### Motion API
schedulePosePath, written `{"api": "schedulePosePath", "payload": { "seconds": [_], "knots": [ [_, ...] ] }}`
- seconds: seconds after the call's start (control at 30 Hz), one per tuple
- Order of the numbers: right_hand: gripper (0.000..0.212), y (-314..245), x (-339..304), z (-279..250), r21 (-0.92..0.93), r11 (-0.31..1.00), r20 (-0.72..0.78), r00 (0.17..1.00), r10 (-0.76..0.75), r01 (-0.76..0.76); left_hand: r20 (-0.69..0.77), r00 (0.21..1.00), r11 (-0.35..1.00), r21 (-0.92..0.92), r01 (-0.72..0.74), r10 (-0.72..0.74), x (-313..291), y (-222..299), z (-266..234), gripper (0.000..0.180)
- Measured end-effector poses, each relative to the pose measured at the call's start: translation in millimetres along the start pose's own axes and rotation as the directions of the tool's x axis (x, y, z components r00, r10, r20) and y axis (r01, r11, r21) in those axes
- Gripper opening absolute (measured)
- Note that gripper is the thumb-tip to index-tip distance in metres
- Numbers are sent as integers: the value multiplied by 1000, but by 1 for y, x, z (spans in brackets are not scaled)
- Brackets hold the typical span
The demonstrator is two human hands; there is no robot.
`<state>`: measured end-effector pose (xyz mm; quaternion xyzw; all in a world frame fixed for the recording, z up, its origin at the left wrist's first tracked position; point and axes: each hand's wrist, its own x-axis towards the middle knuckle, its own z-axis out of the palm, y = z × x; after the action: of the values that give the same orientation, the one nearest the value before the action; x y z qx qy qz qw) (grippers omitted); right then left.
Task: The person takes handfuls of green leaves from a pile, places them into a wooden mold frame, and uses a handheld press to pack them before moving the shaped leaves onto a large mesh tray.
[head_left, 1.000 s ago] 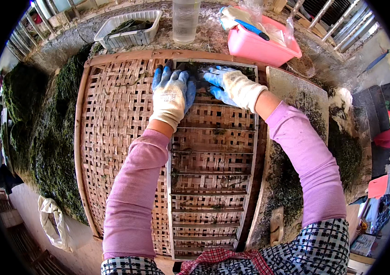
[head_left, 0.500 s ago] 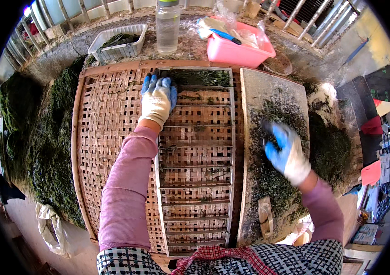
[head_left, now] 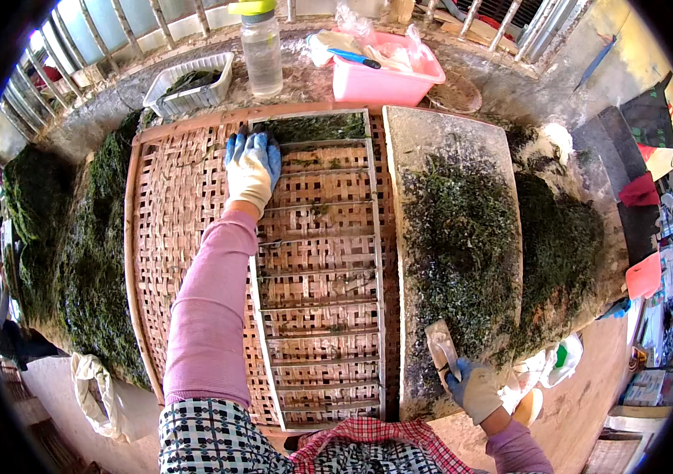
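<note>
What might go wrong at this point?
The ladder-like frame could slide: only the left hand is on it, near its upper-left corner.

The dark green strands might spill, since they reach the right edge of the board.

The blue item could slip off, as it lies across the rim of the pink bin.

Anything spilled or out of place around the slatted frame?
Slightly: loose green scraps lie scattered in the slatted frame. They look like spill, since only the end farthest from the person is packed with dark green strands.
</note>
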<state>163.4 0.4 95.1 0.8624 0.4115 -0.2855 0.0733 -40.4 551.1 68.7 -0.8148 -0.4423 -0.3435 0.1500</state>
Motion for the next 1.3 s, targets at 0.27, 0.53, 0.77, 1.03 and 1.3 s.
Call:
{"api": "schedulePosePath", "payload": {
  "seconds": [0.27,0.53,0.77,1.03,1.3],
  "knots": [
    [21,-59,70,-93,441,722,-536,802,-264,533,-123,991,999,-9,51,-51,-3,-3,-8,48],
    [35,-226,239,-195,-657,502,-479,203,-854,563,-88,978,982,9,189,-188,-3,-4,1,47],
    [11,-342,339,-209,-764,475,-438,189,-879,437,0,944,940,102,327,-329,-9,-11,7,49],
    [13,-361,356,-216,-681,511,-441,263,-858,524,22,954,954,41,297,-298,-9,-15,9,54],
    [38,-362,330,-217,-624,599,-409,443,-798,502,-20,967,967,28,254,-254,-4,-13,-2,50]
  ]
}}
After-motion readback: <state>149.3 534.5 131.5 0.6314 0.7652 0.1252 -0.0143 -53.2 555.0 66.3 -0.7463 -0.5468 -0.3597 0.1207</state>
